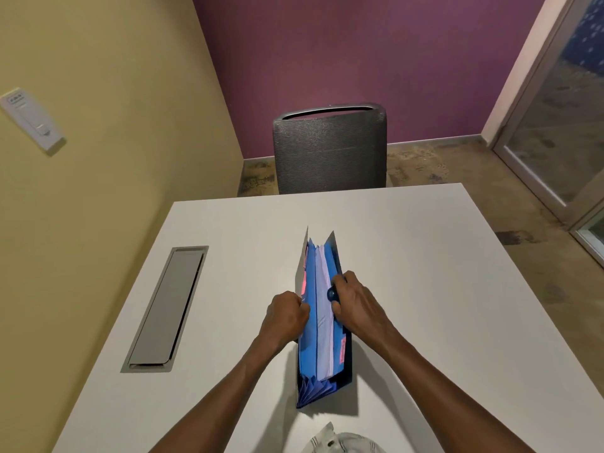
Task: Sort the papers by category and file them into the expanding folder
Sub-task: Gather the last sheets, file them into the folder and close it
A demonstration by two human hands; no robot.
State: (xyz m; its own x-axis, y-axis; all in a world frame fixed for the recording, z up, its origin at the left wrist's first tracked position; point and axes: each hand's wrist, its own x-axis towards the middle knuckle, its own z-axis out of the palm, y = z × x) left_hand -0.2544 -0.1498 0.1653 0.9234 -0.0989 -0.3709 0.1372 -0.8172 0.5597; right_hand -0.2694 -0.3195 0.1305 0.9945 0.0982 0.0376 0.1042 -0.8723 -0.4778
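Expanding folder (322, 325) stands upright, long axis running away from the person; left hand (286, 313) and right hand (354, 300) pinch its opposite walls.

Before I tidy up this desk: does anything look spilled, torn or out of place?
Nothing stands out. The expanding folder stands upright on the white table, held open by the left hand and right hand, with white papers sitting inside a pocket. No loose sheets lie on the table.
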